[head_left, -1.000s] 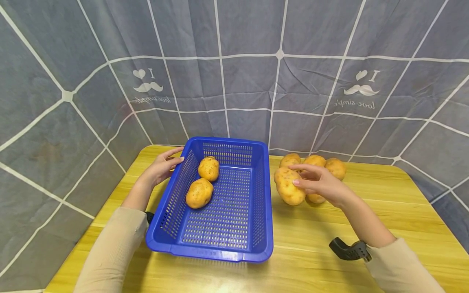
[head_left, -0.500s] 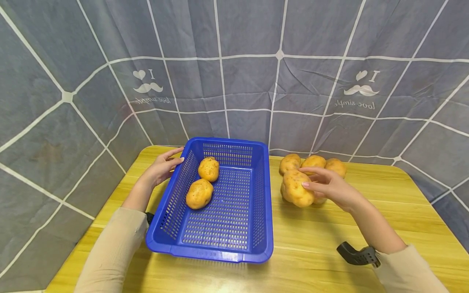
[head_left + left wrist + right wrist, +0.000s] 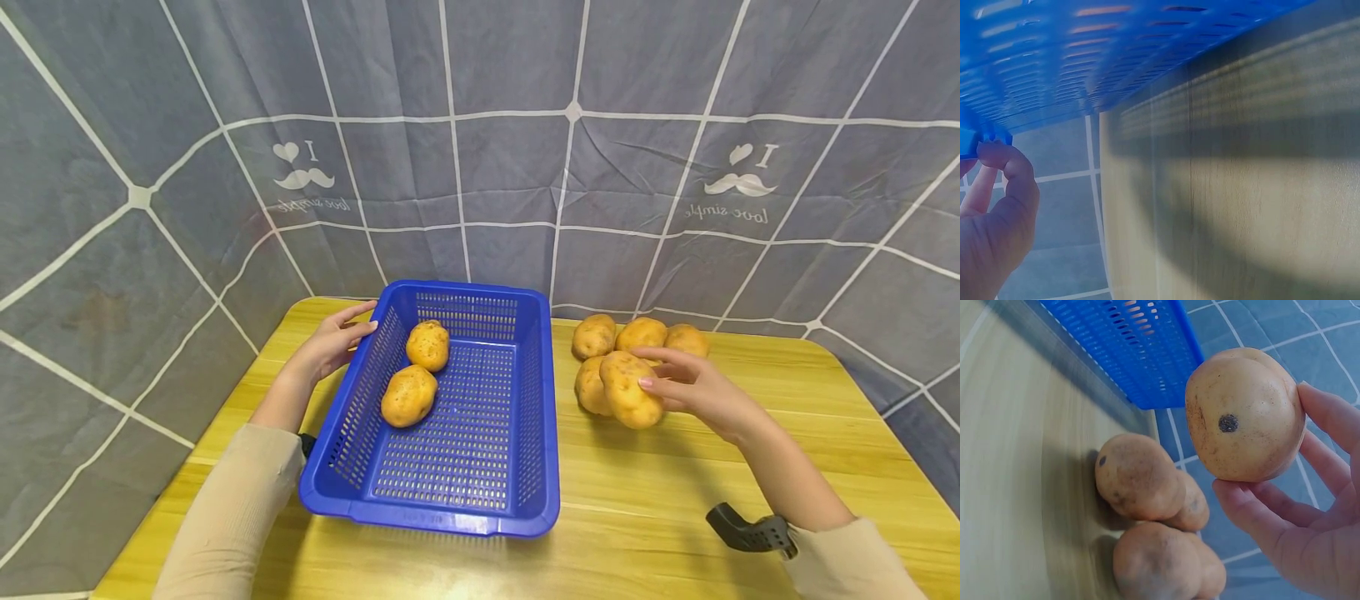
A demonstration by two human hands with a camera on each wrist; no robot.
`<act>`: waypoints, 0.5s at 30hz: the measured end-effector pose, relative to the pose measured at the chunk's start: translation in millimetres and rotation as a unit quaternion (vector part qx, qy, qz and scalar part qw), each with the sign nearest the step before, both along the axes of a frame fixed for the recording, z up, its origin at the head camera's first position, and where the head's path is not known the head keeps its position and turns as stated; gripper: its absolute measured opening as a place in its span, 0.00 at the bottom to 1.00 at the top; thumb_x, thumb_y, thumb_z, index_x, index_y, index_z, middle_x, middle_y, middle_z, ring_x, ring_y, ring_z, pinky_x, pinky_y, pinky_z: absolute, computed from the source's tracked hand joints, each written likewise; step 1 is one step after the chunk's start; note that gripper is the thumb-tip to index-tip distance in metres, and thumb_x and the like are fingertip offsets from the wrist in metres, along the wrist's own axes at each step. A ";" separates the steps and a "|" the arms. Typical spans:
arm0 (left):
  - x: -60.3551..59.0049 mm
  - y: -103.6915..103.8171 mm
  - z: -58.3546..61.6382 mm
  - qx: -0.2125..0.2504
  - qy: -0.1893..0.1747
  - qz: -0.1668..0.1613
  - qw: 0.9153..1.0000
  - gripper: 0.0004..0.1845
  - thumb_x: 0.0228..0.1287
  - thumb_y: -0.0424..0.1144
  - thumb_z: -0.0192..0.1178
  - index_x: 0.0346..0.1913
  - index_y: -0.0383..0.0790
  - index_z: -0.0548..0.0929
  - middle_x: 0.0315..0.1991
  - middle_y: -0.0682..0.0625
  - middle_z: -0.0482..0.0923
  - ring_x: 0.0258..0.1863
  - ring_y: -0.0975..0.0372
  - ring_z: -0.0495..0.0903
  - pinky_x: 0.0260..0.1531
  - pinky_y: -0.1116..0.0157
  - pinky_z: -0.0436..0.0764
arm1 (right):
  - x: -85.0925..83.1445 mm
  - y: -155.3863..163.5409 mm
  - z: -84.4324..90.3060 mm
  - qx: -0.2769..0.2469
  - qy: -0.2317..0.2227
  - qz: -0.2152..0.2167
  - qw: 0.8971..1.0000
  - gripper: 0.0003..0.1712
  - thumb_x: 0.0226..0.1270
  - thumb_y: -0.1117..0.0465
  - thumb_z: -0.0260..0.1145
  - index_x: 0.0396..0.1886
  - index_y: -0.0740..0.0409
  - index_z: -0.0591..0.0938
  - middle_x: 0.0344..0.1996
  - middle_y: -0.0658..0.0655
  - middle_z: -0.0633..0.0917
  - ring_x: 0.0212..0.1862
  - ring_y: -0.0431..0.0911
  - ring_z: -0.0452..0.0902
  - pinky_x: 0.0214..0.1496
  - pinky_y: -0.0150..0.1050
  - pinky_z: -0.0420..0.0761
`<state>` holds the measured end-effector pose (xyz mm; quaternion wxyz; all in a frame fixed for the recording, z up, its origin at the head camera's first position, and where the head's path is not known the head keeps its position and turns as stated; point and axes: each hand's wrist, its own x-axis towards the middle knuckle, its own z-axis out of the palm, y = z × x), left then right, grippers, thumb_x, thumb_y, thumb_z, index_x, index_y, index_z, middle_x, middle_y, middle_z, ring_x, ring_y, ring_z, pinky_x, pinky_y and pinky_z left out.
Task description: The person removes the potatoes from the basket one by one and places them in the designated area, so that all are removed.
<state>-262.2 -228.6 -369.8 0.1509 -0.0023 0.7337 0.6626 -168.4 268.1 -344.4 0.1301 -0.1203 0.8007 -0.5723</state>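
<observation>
My right hand holds a large yellow potato lifted off the wooden table, fingers curled round it. Under and behind it lie several more potatoes in a cluster. A blue plastic basket stands to the left with two potatoes inside. My left hand holds the basket's far left rim, its fingers curled onto the edge.
A grey curtain with white lines hangs close behind the table. Bare wooden tabletop lies in front of the basket and to the right of the potato cluster. A black wrist strap shows on my right arm.
My right hand has picked one potato up from the cluster and drawn it rightward and toward me. The left hand and the basket have stayed put.
</observation>
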 end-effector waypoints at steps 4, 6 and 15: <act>-0.4 0.4 0.2 0.000 -0.001 0.000 1.000 0.33 0.69 0.38 0.52 0.73 0.43 0.53 0.44 0.51 0.72 0.38 0.67 0.78 0.40 0.69 0.80 | 2.0 6.7 -0.8 0.007 -0.001 -0.003 1.000 0.28 0.67 0.62 0.60 0.65 0.63 0.66 0.55 0.72 0.69 0.47 0.40 0.76 0.47 0.39 0.78; -0.4 0.6 0.3 0.002 -0.002 0.000 1.000 0.33 0.69 0.37 0.52 0.73 0.43 0.53 0.44 0.51 0.72 0.38 0.67 0.78 0.40 0.69 0.80 | 3.0 10.0 -1.4 0.014 0.000 -0.005 1.000 0.28 0.68 0.62 0.59 0.66 0.63 0.66 0.56 0.72 0.69 0.48 0.40 0.75 0.48 0.40 0.78; -0.7 0.8 0.3 0.008 -0.005 0.003 1.000 0.32 0.70 0.36 0.51 0.73 0.43 0.53 0.43 0.51 0.71 0.36 0.67 0.78 0.38 0.69 0.80 | 6.8 22.5 -5.9 0.032 -0.001 -0.015 0.999 0.28 0.68 0.60 0.59 0.66 0.61 0.66 0.57 0.71 0.68 0.48 0.37 0.74 0.49 0.44 0.77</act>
